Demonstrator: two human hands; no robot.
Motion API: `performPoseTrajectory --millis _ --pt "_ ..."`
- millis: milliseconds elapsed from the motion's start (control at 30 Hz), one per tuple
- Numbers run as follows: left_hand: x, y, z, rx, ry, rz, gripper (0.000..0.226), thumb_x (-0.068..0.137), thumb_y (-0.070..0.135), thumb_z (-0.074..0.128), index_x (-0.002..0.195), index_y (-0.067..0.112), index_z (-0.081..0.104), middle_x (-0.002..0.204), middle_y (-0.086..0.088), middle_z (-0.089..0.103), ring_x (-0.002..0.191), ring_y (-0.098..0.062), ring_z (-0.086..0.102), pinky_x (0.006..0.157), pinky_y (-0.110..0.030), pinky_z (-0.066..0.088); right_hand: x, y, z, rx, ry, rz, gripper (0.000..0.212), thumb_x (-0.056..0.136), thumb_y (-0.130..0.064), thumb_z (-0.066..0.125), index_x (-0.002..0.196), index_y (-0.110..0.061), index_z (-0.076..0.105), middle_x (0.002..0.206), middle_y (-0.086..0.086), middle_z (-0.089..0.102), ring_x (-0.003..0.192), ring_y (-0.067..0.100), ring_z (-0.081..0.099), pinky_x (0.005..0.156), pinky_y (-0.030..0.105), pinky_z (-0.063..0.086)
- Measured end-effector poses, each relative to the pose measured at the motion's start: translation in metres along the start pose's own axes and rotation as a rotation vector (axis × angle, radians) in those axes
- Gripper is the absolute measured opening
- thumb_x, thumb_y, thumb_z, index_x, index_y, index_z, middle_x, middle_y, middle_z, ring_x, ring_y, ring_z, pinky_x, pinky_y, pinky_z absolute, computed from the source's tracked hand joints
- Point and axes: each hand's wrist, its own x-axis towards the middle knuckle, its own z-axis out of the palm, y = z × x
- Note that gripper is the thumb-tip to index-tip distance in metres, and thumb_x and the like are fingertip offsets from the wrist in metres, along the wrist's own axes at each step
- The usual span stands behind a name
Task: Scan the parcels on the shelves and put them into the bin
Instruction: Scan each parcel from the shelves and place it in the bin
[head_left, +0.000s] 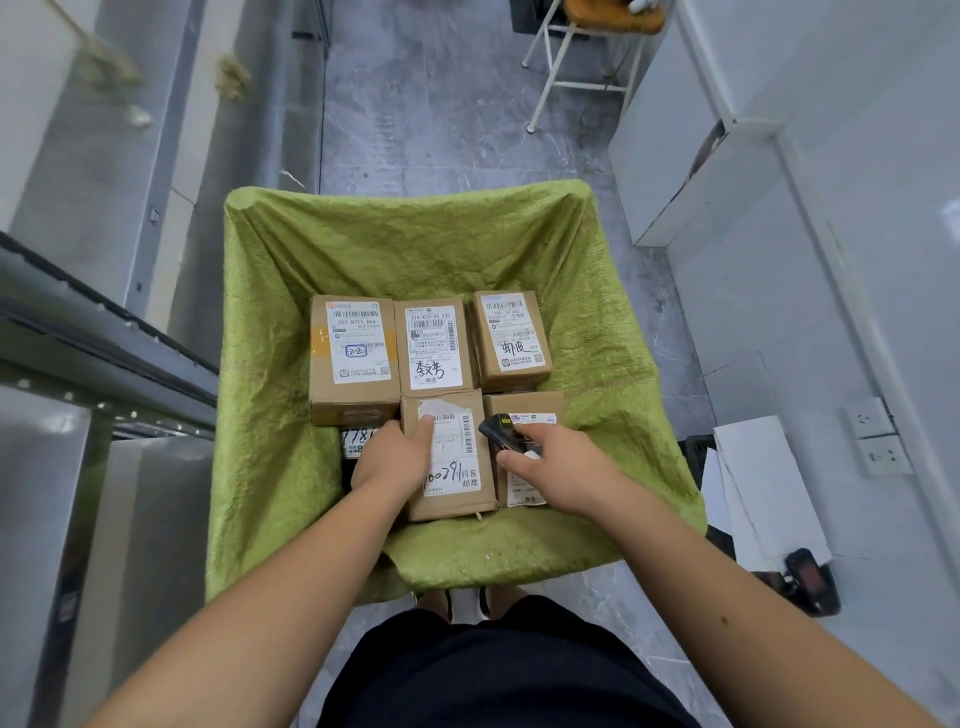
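Setting a scanned box into the bin — placing step.
Head view: the left hand (392, 457) grips a box (452, 457) at 6 o'clock in the green-lined bin (270, 322); the right hand (556, 460) holds the scanner (501, 434). Next — probably let go, then reach for the shelves at 9 o'clock.

We see a grey marbled tile floor (441, 114). White cabinets (737, 218) line the right side; a white-framed stool (587, 47) stands beyond. Wall sockets (878, 436) sit at right.
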Motion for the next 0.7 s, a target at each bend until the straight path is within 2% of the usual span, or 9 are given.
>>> performPoseTrajectory --millis 100,167,233,300,367,433,500,633,700 --pt "-0.010 -0.006 -0.006 0.063 0.025 0.056 0.058 0.102 0.061 0.043 0.137 0.017 0.057 0.131 -0.008 0.068 0.117 -0.032 0.063 0.088 -0.041 0.051 -0.004 -0.002 0.000 -0.020 -0.024 -0.017 0.067 0.094 -0.058 0.061 0.154 -0.031 0.046 0.139 -0.001 0.065 0.113 0.021 0.065 0.096 0.037 0.053" --pt "-0.017 -0.009 -0.013 0.115 0.058 0.104 0.060 0.100 0.057 0.049 0.148 0.021 0.046 0.135 -0.005 0.065 0.120 -0.032 0.062 0.085 -0.041 0.051 -0.008 -0.005 0.001 -0.006 -0.043 -0.041 0.072 0.094 -0.057 0.062 0.159 -0.034 0.037 0.150 -0.005 0.056 0.123 0.019 0.060 0.099 0.033 0.049" --pt "-0.023 -0.010 -0.020 0.191 0.095 0.177 0.063 0.097 0.054 0.055 0.151 0.026 0.041 0.134 -0.004 0.063 0.120 -0.030 0.061 0.086 -0.043 0.054 -0.012 -0.006 0.001 0.005 -0.037 -0.058 0.073 0.095 -0.054 0.062 0.160 -0.036 0.033 0.153 -0.005 0.053 0.126 0.019 0.058 0.101 0.033 0.048" --pt "-0.028 -0.009 -0.028 0.261 0.117 0.252 0.060 0.094 0.051 0.060 0.148 0.030 0.043 0.130 -0.002 0.062 0.119 -0.030 0.059 0.087 -0.046 0.056 -0.014 -0.009 0.000 -0.014 -0.020 -0.072 0.072 0.096 -0.051 0.061 0.160 -0.037 0.033 0.149 -0.003 0.056 0.119 0.021 0.061 0.099 0.034 0.051" --pt "-0.034 -0.005 -0.035 0.319 0.132 0.312 0.054 0.093 0.049 0.061 0.143 0.031 0.048 0.128 0.000 0.062 0.119 -0.029 0.058 0.089 -0.048 0.056 -0.016 -0.012 0.001 -0.035 -0.013 -0.085 0.069 0.096 -0.049 0.060 0.160 -0.039 0.034 0.140 -0.001 0.062 0.101 0.021 0.066 0.090 0.034 0.055" --pt "-0.041 -0.002 -0.040 0.382 0.138 0.348 0.049 0.094 0.049 0.060 0.138 0.028 0.051 0.129 0.000 0.060 0.120 -0.029 0.057 0.092 -0.047 0.055 -0.016 -0.016 0.001 -0.053 -0.024 -0.105 0.065 0.096 -0.049 0.058 0.158 -0.040 0.037 0.133 0.001 0.065 0.097 0.023 0.066 0.087 0.036 0.055" --pt "-0.046 -0.001 -0.043 0.416 0.143 0.368 0.047 0.096 0.049 0.058 0.136 0.026 0.052 0.130 -0.001 0.059 0.122 -0.028 0.055 0.095 -0.046 0.053 -0.018 -0.019 0.003 -0.068 -0.021 -0.116 0.063 0.097 -0.052 0.057 0.157 -0.040 0.038 0.131 0.004 0.065 0.104 0.025 0.064 0.091 0.037 0.054" --pt "-0.060 -0.004 -0.046 0.476 0.163 0.394 0.059 0.096 0.054 0.057 0.146 0.026 0.046 0.139 0.000 0.055 0.130 -0.026 0.050 0.102 -0.044 0.049 -0.023 -0.022 0.007 -0.126 0.018 -0.138 0.064 0.099 -0.056 0.051 0.159 -0.039 0.034 0.139 0.012 0.061 0.131 0.030 0.050 0.103 0.039 0.046" --pt "-0.068 -0.006 -0.048 0.469 0.185 0.405 0.066 0.095 0.055 0.057 0.153 0.028 0.041 0.144 0.001 0.053 0.134 -0.025 0.049 0.105 -0.044 0.048 -0.025 -0.022 0.007 -0.153 0.026 -0.158 0.063 0.100 -0.058 0.047 0.158 -0.039 0.033 0.136 0.012 0.061 0.128 0.031 0.052 0.101 0.039 0.047"
